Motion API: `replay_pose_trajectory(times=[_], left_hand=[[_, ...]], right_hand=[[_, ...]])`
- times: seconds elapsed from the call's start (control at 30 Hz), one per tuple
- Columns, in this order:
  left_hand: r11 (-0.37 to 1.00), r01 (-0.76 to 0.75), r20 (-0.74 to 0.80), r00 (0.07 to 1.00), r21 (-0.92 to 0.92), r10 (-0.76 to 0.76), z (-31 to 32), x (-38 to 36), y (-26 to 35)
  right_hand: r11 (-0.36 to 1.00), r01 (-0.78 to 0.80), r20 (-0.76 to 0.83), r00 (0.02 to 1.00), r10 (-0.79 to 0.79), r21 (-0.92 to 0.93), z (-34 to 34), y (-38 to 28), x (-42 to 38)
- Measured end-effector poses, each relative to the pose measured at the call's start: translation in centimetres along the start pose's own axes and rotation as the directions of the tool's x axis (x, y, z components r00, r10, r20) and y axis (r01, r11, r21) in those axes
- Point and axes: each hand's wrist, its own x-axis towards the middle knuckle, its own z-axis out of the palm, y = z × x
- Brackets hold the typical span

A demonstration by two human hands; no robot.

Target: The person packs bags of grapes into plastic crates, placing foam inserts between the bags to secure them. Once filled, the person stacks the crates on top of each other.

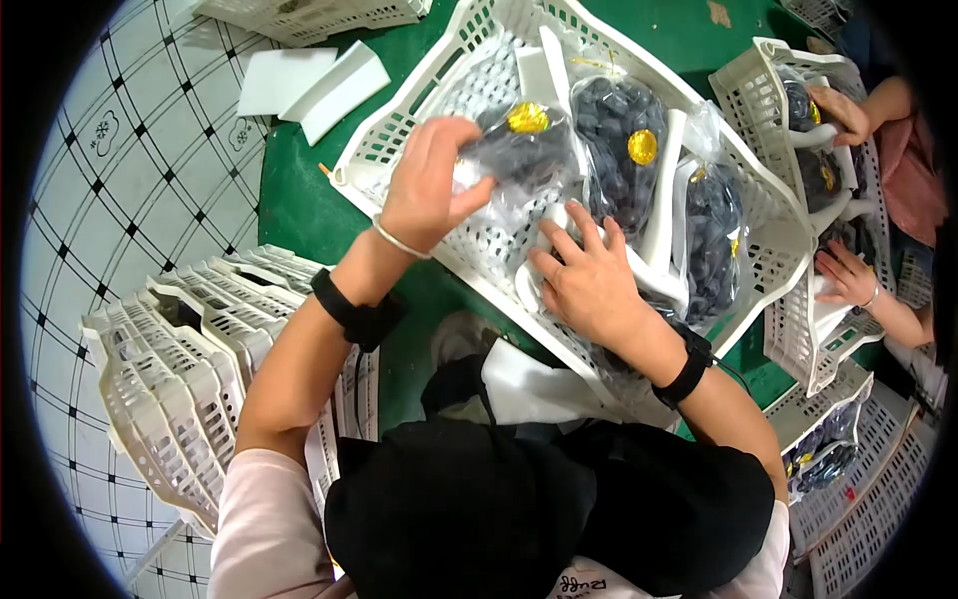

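Observation:
My left hand (432, 188) is closed on the left side of a clear bag of dark grapes (514, 150) with a gold sticker, tilted over the left part of a white plastic crate (454, 48). The bag is slightly blurred. My right hand (596, 285) lies with fingers spread on a white foam sheet (661, 205) inside the crate, its fingertips at the foam's curled left end. Beyond it, another bag of grapes (614, 165) stands in the crate, and a third bag (714, 240) sits at the right, with foam between them. What lies under my right palm is hidden.
Loose foam sheets (334, 95) rest on the green table (299, 190) at the upper left. Stacked white crates (190, 369) stand to the left. At the right, another person's hands (848, 280) work over a second crate (743, 85) of bagged grapes.

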Motion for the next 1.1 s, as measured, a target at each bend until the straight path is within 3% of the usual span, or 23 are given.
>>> replay_pose_trajectory(times=[0.1,0.2,0.3,0.33,0.4,0.47,0.57,0.67,0.73,0.8,0.9,1.0,1.03,1.1], left_hand=[[0.994,-0.047,0.018,0.999,0.094,0.046,0.5,-3.7,-0.6],[0.913,0.153,0.322,0.903,0.377,-0.284,0.9,-5.2,0.5],[0.888,0.393,0.537,0.710,0.236,-0.457,-0.6,-2.8,0.0],[0.861,0.493,0.650,0.615,0.125,-0.446,-1.1,-1.9,-1.8],[0.643,0.762,0.636,0.533,-0.074,-0.558,-2.1,0.2,-2.7],[0.670,0.742,0.514,0.582,-0.021,-0.630,-1.0,1.3,-3.6],[0.490,0.842,0.757,0.467,-0.223,-0.457,2.3,1.2,-5.1],[0.517,0.830,0.713,0.492,-0.210,-0.500,2.2,1.5,-5.1],[0.476,0.857,0.694,0.464,-0.195,-0.551,0.7,2.1,-4.8],[0.458,0.864,0.643,0.473,-0.208,-0.602,-0.4,2.0,-4.9],[0.461,0.834,0.513,0.551,-0.303,-0.659,-1.6,0.7,-5.0],[0.270,0.797,0.470,0.552,-0.540,-0.689,-4.1,0.5,-3.5],[0.253,0.800,0.445,0.530,-0.544,-0.722,-5.2,0.6,-3.5],[0.238,0.722,0.391,0.585,-0.650,-0.710,-7.4,0.9,-3.6]], right_hand=[[1.000,-0.005,-0.003,1.000,0.005,0.001,0.2,-0.1,-0.2],[1.000,-0.006,-0.005,1.000,0.006,-0.010,0.3,-0.1,-0.3],[1.000,0.004,-0.036,0.999,-0.004,0.002,0.1,-0.3,-0.4],[1.000,0.007,-0.046,0.999,-0.007,-0.004,0.1,-0.2,-0.3],[1.000,0.011,-0.064,0.998,-0.011,-0.004,0.1,-0.2,-0.4],[1.000,0.002,-0.050,0.999,-0.002,0.003,0.1,-0.2,-0.4],[1.000,0.002,-0.010,1.000,-0.002,0.002,-0.2,-0.1,-0.3],[0.968,-0.006,0.035,0.999,-0.003,0.249,-1.7,0.8,0.0],[0.863,-0.106,0.040,0.994,0.100,0.493,-2.9,2.7,1.1],[0.841,-0.106,-0.110,0.975,0.192,0.530,-3.8,4.9,2.2],[0.876,-0.127,-0.193,0.951,0.241,0.465,-5.1,7.1,4.7],[0.916,-0.137,-0.186,0.958,0.220,0.377,-4.2,9.0,8.3],[0.928,-0.135,-0.177,0.962,0.206,0.348,-3.6,9.5,9.7],[0.956,-0.142,-0.159,0.969,0.187,0.255,-2.6,10.4,13.0]])
